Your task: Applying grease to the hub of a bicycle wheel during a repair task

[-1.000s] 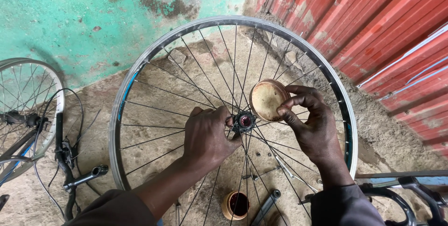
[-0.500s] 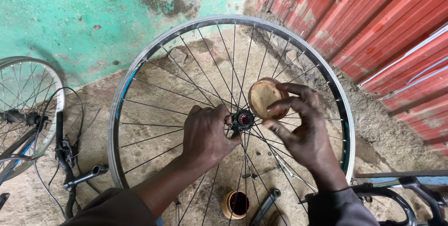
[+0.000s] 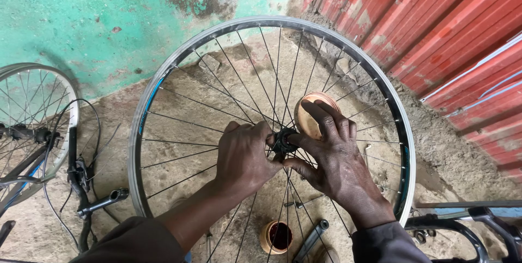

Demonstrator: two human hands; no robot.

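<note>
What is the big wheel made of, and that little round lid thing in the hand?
The wheel rim looks like bare metal: silvery grey with a dull shine. The thin spokes look like metal wire, dark and straight. The round lid, held in the right hand, is tan and smooth; it could be plastic or grease-coated metal, hard to tell.

Second wheel [image 3: 32, 121]: seen at the left edge.
Handlebar [image 3: 81, 181]: laid on the ground beside it.
Wall [image 3: 136, 18]: painted green.
Sheeting [image 3: 435, 29]: red, corrugated.
</note>
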